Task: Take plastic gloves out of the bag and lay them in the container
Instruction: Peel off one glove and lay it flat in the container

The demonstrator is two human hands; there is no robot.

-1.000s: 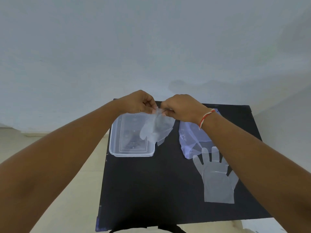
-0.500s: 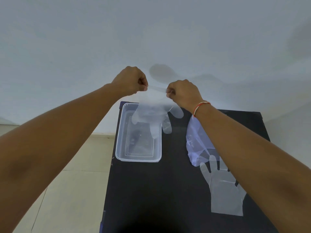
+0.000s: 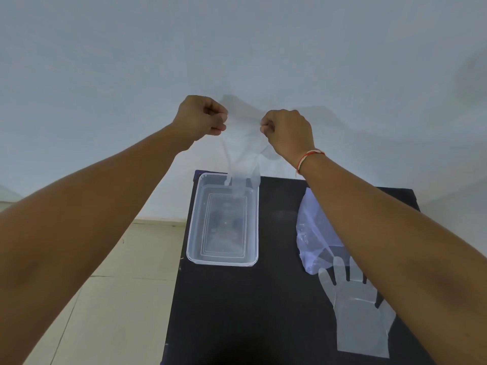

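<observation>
Overhead, left hand (image 3: 201,115) and right hand (image 3: 287,131) pinch clear glove (image 3: 243,154) above container (image 3: 224,222); right forearm partly hides bag (image 3: 313,230), seemingly glove-filled.

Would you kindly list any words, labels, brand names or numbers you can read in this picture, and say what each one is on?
None: no readable text appears anywhere.
The clear container, the held glove, the plastic bag, the flat glove and the black table all look unmarked.
</observation>
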